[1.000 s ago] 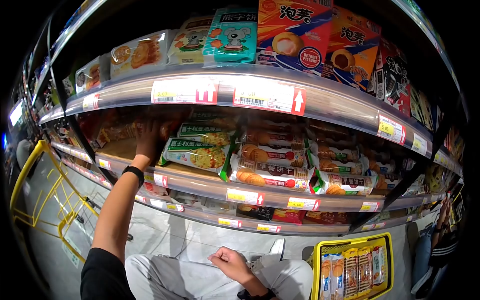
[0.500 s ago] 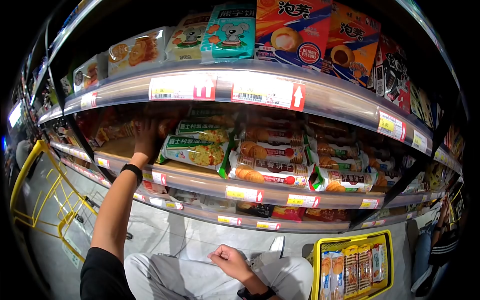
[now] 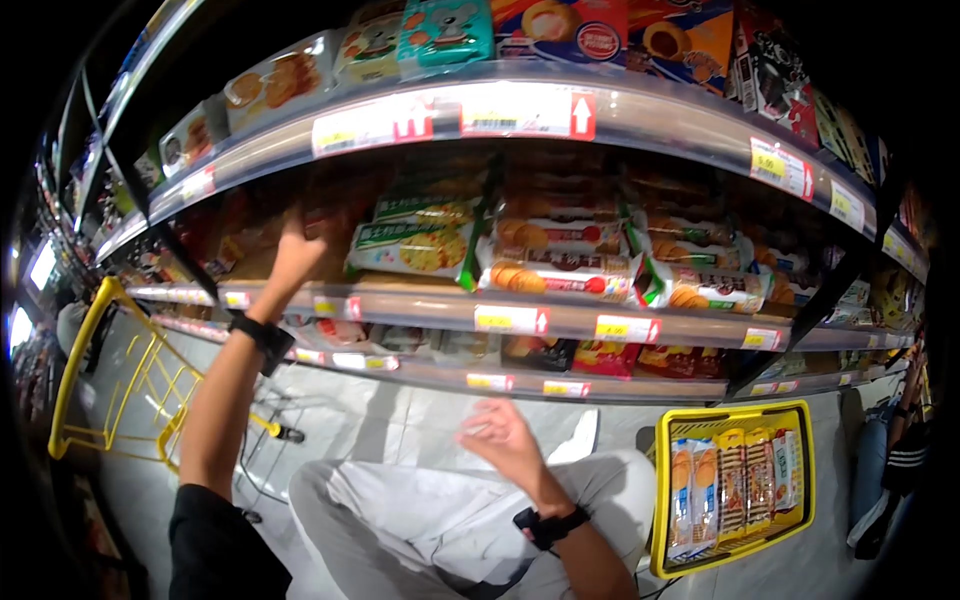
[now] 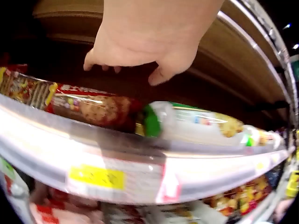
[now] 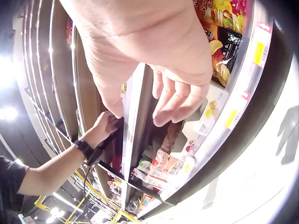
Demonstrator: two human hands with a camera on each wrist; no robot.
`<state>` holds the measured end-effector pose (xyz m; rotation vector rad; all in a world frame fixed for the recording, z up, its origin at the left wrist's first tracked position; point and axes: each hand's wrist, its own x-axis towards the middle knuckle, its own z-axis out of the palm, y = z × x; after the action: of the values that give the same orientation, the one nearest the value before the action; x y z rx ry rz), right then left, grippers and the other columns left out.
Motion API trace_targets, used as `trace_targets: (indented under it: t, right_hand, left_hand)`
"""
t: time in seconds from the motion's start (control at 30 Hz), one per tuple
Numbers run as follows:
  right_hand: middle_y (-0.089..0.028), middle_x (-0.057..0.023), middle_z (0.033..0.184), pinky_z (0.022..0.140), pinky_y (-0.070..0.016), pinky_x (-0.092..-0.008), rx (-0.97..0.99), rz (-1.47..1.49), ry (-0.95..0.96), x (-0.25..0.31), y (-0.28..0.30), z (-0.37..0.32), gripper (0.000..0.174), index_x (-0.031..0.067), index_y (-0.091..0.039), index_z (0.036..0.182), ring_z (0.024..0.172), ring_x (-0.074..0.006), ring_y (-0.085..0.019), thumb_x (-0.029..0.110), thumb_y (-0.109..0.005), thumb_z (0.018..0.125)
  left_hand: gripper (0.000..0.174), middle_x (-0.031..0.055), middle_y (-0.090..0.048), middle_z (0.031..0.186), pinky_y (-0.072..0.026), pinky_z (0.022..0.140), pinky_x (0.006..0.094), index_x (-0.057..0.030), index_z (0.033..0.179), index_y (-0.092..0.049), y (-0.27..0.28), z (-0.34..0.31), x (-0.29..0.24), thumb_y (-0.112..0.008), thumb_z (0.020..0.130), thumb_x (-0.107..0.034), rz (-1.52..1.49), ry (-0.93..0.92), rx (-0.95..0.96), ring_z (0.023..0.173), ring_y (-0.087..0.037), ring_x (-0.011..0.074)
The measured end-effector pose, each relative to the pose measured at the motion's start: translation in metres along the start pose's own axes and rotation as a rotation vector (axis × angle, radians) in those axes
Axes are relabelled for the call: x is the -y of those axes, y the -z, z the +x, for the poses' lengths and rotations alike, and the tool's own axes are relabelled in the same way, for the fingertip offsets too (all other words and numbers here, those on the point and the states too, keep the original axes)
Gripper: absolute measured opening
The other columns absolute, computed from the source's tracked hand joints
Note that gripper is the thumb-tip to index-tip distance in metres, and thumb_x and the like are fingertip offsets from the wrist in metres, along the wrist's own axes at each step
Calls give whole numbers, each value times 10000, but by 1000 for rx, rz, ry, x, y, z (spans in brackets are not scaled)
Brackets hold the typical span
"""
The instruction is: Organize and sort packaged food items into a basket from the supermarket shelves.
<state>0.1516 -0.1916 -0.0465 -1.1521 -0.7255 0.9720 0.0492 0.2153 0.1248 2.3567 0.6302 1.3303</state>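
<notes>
My left hand (image 3: 298, 252) reaches into the middle shelf, its thumb spread away from the fingers. In the left wrist view it hovers above and behind a red biscuit pack (image 4: 100, 106) at the shelf front; the fingertips are partly hidden, and nothing shows in its grasp. Right of it lies a white-and-green cracker pack (image 3: 415, 245). My right hand (image 3: 507, 440) is raised over the lap, fingers loosely bent and holding nothing. The right wrist view shows its thumb and fingers apart, in front of the lower shelf.
A yellow basket (image 3: 808, 478) with several biscuit packs stands on the floor at my right. A yellow-framed cart (image 3: 75, 350) is at the left. The upper shelf edge (image 3: 385, 122) overhangs the left hand. Another person's legs (image 3: 872, 490) show at far right.
My right hand has lifted from the lap towards the shelf, its fingers loosening. The left hand stays inside the shelf, its thumb now spread. The head view has tilted down.
</notes>
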Motion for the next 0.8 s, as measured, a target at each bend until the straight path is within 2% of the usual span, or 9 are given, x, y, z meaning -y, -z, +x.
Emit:
trace_targets:
  t: [0.07,0.13,0.2,0.27,0.33,0.37,0.5,0.67,0.8]
  right_hand:
    - [-683,-84,1117,774,-511,-272,-33,106,83,3,1,2,674,46,-470,1327,858,-91,-619,107,-878,794]
    - [-654,-105,1209,815,-503,-282,-38,37,136,10,2,0,807,59,-417,1416,908,-114,-637,92,-893,766]
    - [-594,-125,1323,858,-494,-305,55,89,194,19,1,-5,986,82,-336,1511,975,-140,-631,90,-923,718]
    - [-514,-139,1426,902,-486,-343,156,26,305,22,1,-9,1145,123,-262,1574,1039,-166,-619,80,-951,660]
    - [-432,-156,1499,939,-474,-362,263,-9,335,22,2,-13,1280,147,-221,1600,1058,-181,-620,96,-990,578]
    - [-427,-159,1502,940,-473,-359,310,4,305,24,-1,-17,1297,143,-216,1602,1060,-181,-622,103,-996,567]
    - [-464,-113,1408,909,-478,-340,394,-37,259,30,-10,-31,1282,122,-223,1595,1049,-178,-622,95,-990,568]
    - [-450,-104,1417,887,-482,-340,407,32,327,23,-13,-32,1244,105,-211,1587,1030,-184,-599,89,-965,598]
    - [-438,-118,1412,882,-491,-346,402,179,366,23,-10,-30,1238,92,-173,1575,1031,-205,-585,184,-945,611]
  left_hand:
    - [575,186,-615,1242,-452,1000,407,5,1326,-533,13,-42,-50,-756,854,-238,55,-120,-28,1155,-584,307]
    - [590,134,-605,1206,-449,974,383,-17,1288,-533,23,-94,-108,-807,825,-259,-60,-112,137,1136,-570,246]
    - [597,99,-593,1245,-443,1032,354,-25,1301,-538,20,-151,-153,-815,781,-124,-216,48,332,1176,-572,197]
    - [645,112,-560,1270,-439,1042,363,-40,1292,-536,17,-186,-183,-850,734,-122,-293,59,560,1220,-548,235]
    - [651,144,-505,1303,-417,1077,391,-54,1273,-538,6,-211,-188,-866,725,-174,-271,-56,597,1275,-501,282]
    - [646,197,-409,1455,-358,1133,469,-72,1226,-557,4,-219,-194,-878,687,-223,-245,-18,647,1388,-406,384]
    - [587,274,-173,1648,-258,1173,561,-105,1157,-589,-1,-238,-211,-852,652,-251,-129,-103,718,1510,-201,499]
    - [681,306,-171,1631,-266,1161,571,-74,1204,-560,-20,-248,-219,-863,639,-303,-149,-171,714,1454,-260,526]
    - [702,298,-143,1648,-307,1154,533,-67,1215,-542,-31,-240,-229,-872,640,-297,-259,-57,735,1484,-237,497]
